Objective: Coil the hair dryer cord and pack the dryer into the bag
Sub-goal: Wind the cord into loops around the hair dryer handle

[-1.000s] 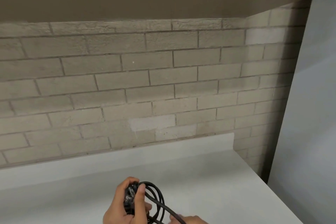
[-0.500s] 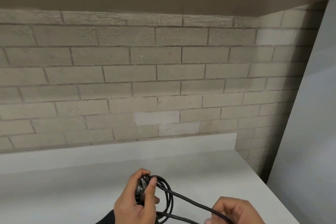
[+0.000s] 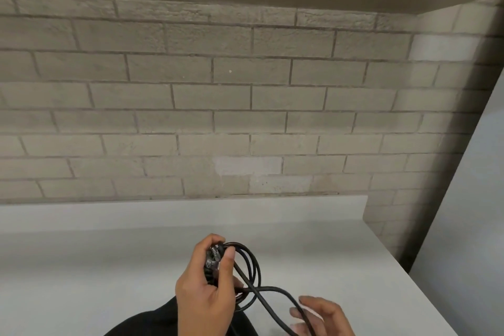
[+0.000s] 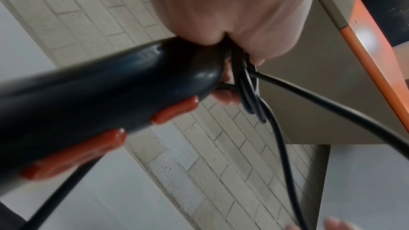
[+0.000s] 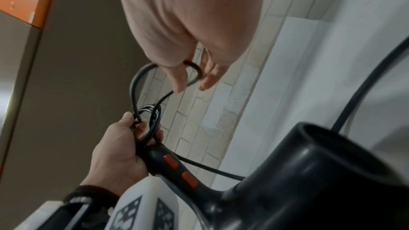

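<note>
The left hand (image 3: pixel 207 292) is low in the middle of the head view, held up over the grey bench (image 3: pixel 109 267). Its grip is curled tight round the end of the handle of the black hair dryer (image 5: pixel 309 181) and round a bunch of loops of the black cord (image 3: pixel 252 273). The thumb lies along the loops and pins them to the handle. The right wrist view shows the dryer best. Its handle has two red buttons (image 5: pixel 180 170), and its big round body hangs down below the left hand. In the head view the dryer is mostly hidden behind the hand.

The loops stick out to the right of the left hand. From them one loose length of cord runs down and to the right, to the right hand (image 3: pixel 321 316).

The right hand is at the bottom edge of the head view, just right of the left hand and a bit lower. Its fingers (image 5: pixel 208 76) are bent only a little, and the cord bends round between thumb and fingers. The grip looks loose, and I cannot tell if it pinches the cord.

Behind the bench is a wall of pale bricks (image 3: pixel 218 95). A plain grey panel (image 3: pixel 469 226) stands on the far right.
</note>
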A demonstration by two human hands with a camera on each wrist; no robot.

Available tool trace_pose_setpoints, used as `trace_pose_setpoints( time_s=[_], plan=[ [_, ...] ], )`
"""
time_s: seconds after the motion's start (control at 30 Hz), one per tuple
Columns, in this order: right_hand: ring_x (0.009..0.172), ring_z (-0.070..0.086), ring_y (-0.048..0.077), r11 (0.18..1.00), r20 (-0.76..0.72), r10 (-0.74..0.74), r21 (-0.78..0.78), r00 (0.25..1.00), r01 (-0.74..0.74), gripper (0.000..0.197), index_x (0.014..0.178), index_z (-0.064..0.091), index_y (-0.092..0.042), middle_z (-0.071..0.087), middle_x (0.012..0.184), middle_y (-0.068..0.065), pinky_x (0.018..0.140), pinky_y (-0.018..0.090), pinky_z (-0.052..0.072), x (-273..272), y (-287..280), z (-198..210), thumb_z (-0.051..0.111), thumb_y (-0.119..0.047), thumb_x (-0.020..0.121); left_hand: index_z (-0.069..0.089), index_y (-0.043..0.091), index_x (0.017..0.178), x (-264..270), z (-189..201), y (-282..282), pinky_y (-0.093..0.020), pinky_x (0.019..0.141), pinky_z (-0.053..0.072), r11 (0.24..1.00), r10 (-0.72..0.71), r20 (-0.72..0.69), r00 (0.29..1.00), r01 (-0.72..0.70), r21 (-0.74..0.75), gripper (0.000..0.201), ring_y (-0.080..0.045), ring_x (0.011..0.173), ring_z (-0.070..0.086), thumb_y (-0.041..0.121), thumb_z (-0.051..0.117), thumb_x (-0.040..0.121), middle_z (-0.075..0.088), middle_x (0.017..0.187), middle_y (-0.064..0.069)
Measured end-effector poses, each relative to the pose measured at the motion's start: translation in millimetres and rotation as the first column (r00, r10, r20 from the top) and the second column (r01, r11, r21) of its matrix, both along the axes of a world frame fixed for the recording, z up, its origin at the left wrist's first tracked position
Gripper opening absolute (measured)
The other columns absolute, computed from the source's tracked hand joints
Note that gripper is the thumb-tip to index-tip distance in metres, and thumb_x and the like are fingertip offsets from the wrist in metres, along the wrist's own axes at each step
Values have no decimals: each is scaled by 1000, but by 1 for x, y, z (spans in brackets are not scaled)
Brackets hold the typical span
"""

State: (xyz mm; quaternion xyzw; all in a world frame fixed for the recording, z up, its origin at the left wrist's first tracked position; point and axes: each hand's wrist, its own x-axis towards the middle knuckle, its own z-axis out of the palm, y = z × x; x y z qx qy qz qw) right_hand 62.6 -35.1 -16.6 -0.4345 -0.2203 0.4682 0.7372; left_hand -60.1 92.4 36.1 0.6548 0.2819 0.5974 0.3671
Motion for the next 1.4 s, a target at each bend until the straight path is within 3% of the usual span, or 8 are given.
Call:
trace_pose_setpoints(
  time_s=[0.23, 0.63, 0.8, 0.9, 1.0, 1.17, 1.3, 1.4],
  plan=[
    [58, 68, 38, 980, 16, -136, 149, 991, 132, 110, 101, 65, 5, 69, 80, 32, 53, 33, 59, -10, 26, -8, 99, -36, 4, 60, 42, 90, 0, -1, -2, -14, 47, 49, 1000, -19, -10, 1000, 19, -2, 14, -9, 41, 63, 31, 61, 81, 67, 66, -2],
    [62, 67, 35, 873, 375, -455, 369, 808, 320, 9, 72, 75, -10, 72, 85, 15, 59, 47, 50, 1, 39, -1, 67, -9, 74, 61, 41, 93, -8, -1, 1, -34, 48, 57, 997, 0, -31, 1000, -2, -71, 8, -25, 45, 66, 36, 61, 87, 65, 65, -4],
    [114, 49, 62, 849, -113, -285, 432, 952, 306, 26, 105, 51, 5, 55, 115, 44, 99, 68, 36, 47, 10, 44, 57, -19, 97, 62, 30, 97, -8, -1, 4, -39, 57, 60, 991, -25, 13, 1000, 27, -128, 11, -21, 49, 70, 31, 60, 86, 67, 67, -2],
    [86, 61, 57, 805, -87, -498, 323, 863, 498, 24, 108, 44, 2, 57, 89, 35, 93, 73, 36, 55, -13, 61, 32, -18, 102, 61, 40, 92, -5, -2, 0, -39, 59, 60, 994, -47, 17, 999, 49, -99, 10, -20, 51, 70, 37, 59, 83, 66, 69, 0],
    [29, 46, 27, 887, 224, -395, 346, 891, 306, 16, 75, 53, -10, 41, 47, 13, 42, 46, 53, 51, -24, 74, 44, -20, 84, 61, 44, 92, 0, -6, -6, -38, 59, 59, 995, -85, -11, 996, 85, -52, 5, -15, 53, 71, 45, 61, 88, 67, 68, 2],
    [28, 49, 24, 780, 478, -619, 278, 623, 561, 22, 77, 55, -8, 52, 43, 10, 28, 24, 42, 84, -50, 113, 45, -3, 96, 61, 43, 91, 0, -5, -3, -42, 60, 61, 992, -84, 3, 996, 84, -90, 2, -20, 53, 71, 44, 59, 91, 66, 70, 2],
    [26, 25, 9, 857, 434, -490, 80, 756, 509, 49, 74, 61, -6, 33, 37, -3, 36, 11, 26, 100, -69, 128, 71, -52, 62, 62, 37, 91, -3, 0, 1, -41, 60, 61, 988, -89, 8, 996, 90, -125, 8, -21, 51, 71, 38, 58, 84, 65, 72, 2],
    [30, 18, 5, 912, 345, -260, -220, 902, 347, 40, 70, 58, 2, 20, 40, 0, 37, 9, 21, 117, -84, 118, 74, -35, 65, 63, 26, 96, -1, 0, 1, -45, 59, 61, 984, -103, -4, 995, 102, -146, 16, -21, 50, 70, 37, 57, 85, 66, 73, 4]
  ],
)
